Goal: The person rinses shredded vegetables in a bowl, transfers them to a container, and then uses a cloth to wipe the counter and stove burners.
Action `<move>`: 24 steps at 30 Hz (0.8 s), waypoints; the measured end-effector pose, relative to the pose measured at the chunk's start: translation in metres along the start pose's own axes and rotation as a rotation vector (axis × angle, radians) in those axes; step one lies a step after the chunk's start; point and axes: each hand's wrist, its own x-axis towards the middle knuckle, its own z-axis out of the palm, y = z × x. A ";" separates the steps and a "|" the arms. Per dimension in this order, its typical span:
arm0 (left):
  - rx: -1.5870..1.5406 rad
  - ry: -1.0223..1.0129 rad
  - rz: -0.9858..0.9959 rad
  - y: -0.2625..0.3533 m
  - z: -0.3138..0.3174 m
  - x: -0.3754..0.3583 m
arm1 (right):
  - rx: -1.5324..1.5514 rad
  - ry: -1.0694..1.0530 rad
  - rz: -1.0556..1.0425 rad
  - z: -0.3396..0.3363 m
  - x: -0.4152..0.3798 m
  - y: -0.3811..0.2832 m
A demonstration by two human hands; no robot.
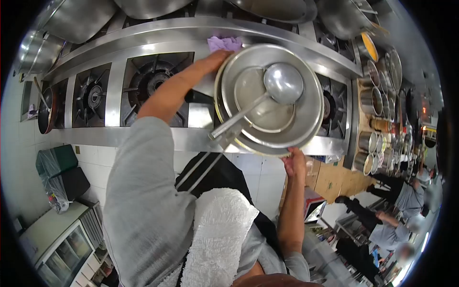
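Observation:
A stack of nested metal bowls [313, 112] is held over the stove's front edge. Inside it rest a smaller round metal vessel [248, 88] and a big ladle [283, 83], whose handle slants toward the near left. My left hand [221, 58] holds the far left rim, fingers partly hidden behind it. My right hand [295, 163] is closed on the near right rim. A black handle [198, 97] sticks out left from under the stack. Two parallel metal rods [200, 171] extend from the stack toward my apron.
Gas burners [158, 83] line the steel stove, with large pots [81, 19] behind. A purple cloth [224, 44] lies beyond my left hand. A wok [46, 110] sits far left. Metal containers [370, 100] crowd the right counter; co-workers [389, 229] stand lower right.

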 end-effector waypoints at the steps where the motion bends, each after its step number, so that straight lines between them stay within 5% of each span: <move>1: 0.038 0.045 0.014 0.006 -0.006 -0.015 | 0.048 -0.069 -0.070 0.007 0.000 0.005; 3: 0.265 0.150 0.175 0.015 -0.026 -0.072 | 0.115 -0.080 -0.078 0.021 -0.003 0.013; 4: 0.320 -0.086 -0.021 -0.006 -0.026 -0.092 | 0.114 -0.068 -0.055 0.013 0.009 0.024; 5: -0.071 -0.076 -0.015 0.022 -0.026 -0.137 | 0.115 -0.077 -0.046 0.010 0.022 0.037; 7: 0.369 -0.122 0.030 0.030 -0.011 -0.195 | 0.132 -0.112 -0.050 0.015 0.025 0.046; 8: -0.212 -0.244 -0.267 0.046 0.003 -0.218 | 0.147 -0.140 -0.074 0.027 0.011 0.041; 11: 0.165 -0.208 0.318 0.069 0.062 -0.272 | 0.111 -0.237 -0.032 0.025 -0.033 0.029; 14: 0.277 -0.397 0.288 0.133 0.145 -0.243 | 0.024 -0.118 -0.085 -0.028 -0.071 0.073; 16: 0.247 -0.175 0.539 0.160 0.227 -0.188 | 0.011 -0.022 0.009 -0.066 -0.103 0.115; 18: -0.009 0.128 0.608 0.181 0.317 -0.126 | 0.014 0.102 0.067 -0.089 -0.145 0.157; 19: 0.101 0.112 0.525 0.208 0.336 -0.098 | -0.004 0.131 0.096 -0.099 -0.163 0.177; 21: 0.159 0.144 0.242 0.246 0.339 -0.084 | -0.043 0.219 0.181 -0.107 -0.187 0.207; 24: 0.263 0.157 0.232 0.213 0.295 -0.138 | -0.140 0.234 0.225 -0.113 -0.210 0.252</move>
